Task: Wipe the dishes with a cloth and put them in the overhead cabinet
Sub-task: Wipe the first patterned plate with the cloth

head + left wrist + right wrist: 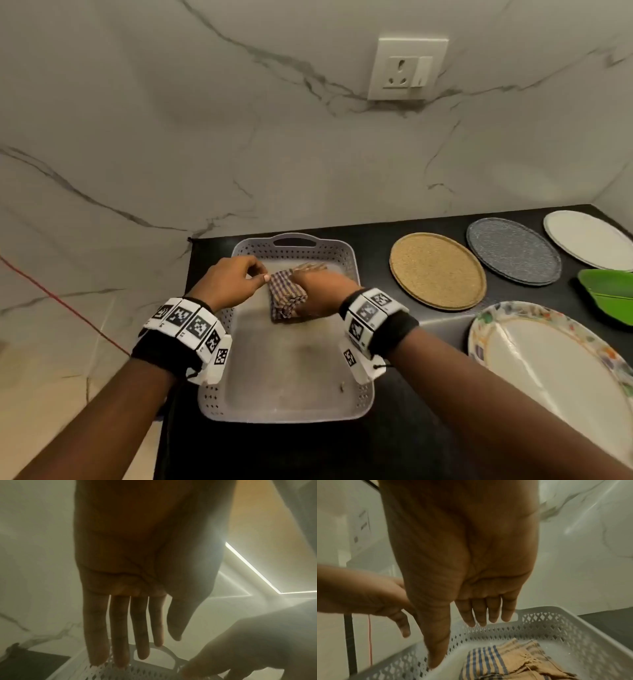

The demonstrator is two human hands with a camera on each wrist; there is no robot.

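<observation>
Both hands are over the far half of a grey perforated basket [346,255] standing at the counter's [404,442] left end. The left hand [227,282] curls thumb and forefinger together at the corner of a folded checked cloth [286,294]; whether it actually pinches the fabric is hard to tell, since its wrist view shows the fingers straight and slack. The right hand [320,293] lies across the cloth, blurred, fingers extended and loose in its wrist view, gripping nothing. The cloth rests on the basket floor near the far wall.

To the right on the counter lie a cork-coloured plate [437,270], a speckled blue-grey plate [513,250], a white plate [589,238] cut by the frame edge, a green dish [609,294] partly out of view, and a floral-rimmed plate [555,370] at the near right. A wall socket [407,68] sits on the marble backsplash.
</observation>
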